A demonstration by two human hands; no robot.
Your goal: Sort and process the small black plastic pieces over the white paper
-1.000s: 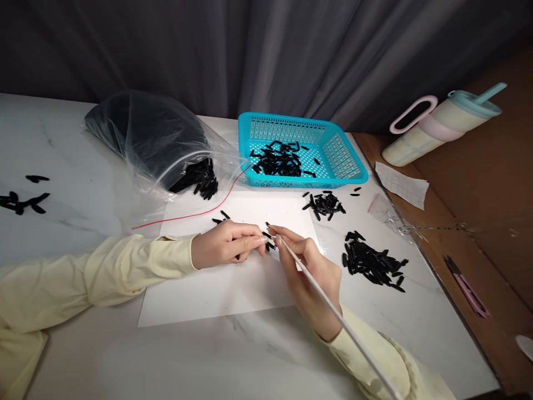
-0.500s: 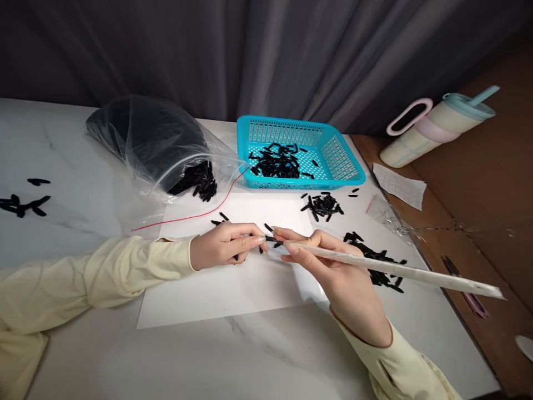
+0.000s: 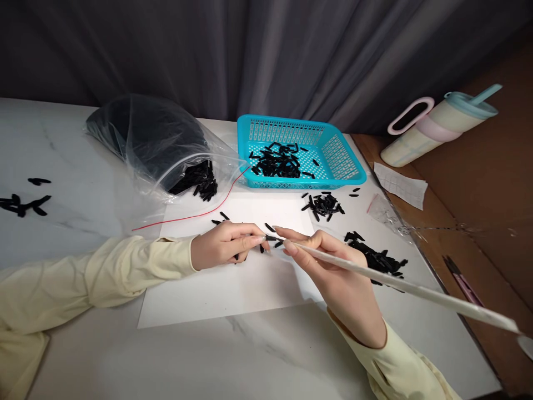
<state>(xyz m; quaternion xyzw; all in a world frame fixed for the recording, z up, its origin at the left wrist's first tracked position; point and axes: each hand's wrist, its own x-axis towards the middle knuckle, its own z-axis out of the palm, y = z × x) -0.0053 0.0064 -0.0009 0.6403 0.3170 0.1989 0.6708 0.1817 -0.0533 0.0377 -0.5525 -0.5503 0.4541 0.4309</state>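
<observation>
My left hand [image 3: 229, 244] pinches a small, slender black piece [image 3: 271, 238] between thumb and index finger, above a white paper sheet [image 3: 187, 300]. Close by on the right, my right hand [image 3: 341, 275] is closed around a long, thin white strip [image 3: 400, 283], gripped near its left end. The strip slants down past my right wrist toward the lower right. Its left end meets or lies very near the black piece; whether they are joined I cannot tell. More black pieces lie under and around my fingers, partly hidden.
A blue basket [image 3: 302, 182] holds many black pieces. To its left lies a clear plastic bag [image 3: 166, 139] with a red edge. Loose black piles [image 3: 323, 205] lie below the basket and to the right. Scissors [image 3: 462, 280], a paper slip [image 3: 400, 186] and a tumbler [image 3: 441, 128] are at the right.
The free end of the white strip has swung down and to the right as my right hand turned slightly. My left hand stays almost still, holding the black piece.
</observation>
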